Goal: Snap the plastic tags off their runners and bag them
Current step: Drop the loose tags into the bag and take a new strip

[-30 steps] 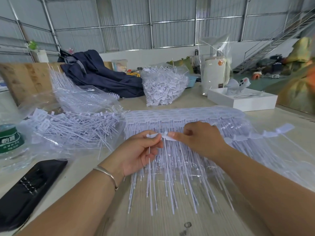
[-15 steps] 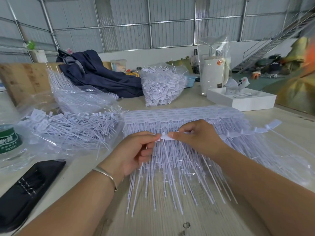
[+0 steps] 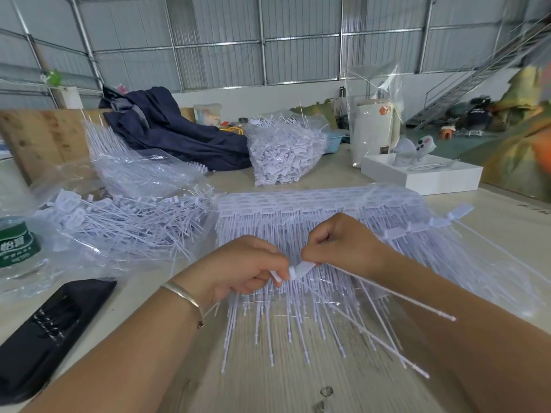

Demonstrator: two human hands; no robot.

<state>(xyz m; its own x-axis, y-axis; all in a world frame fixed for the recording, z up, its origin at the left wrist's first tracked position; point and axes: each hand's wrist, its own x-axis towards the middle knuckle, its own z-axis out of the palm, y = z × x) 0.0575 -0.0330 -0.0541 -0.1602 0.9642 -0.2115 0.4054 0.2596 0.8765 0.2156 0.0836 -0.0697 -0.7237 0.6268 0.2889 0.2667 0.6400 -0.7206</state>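
Tag strip (image 3: 301, 271) now bent downward between hands (image 3: 298, 257).

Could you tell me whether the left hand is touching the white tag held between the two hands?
Touching: the head view shows the left hand pinching one end of the tag.
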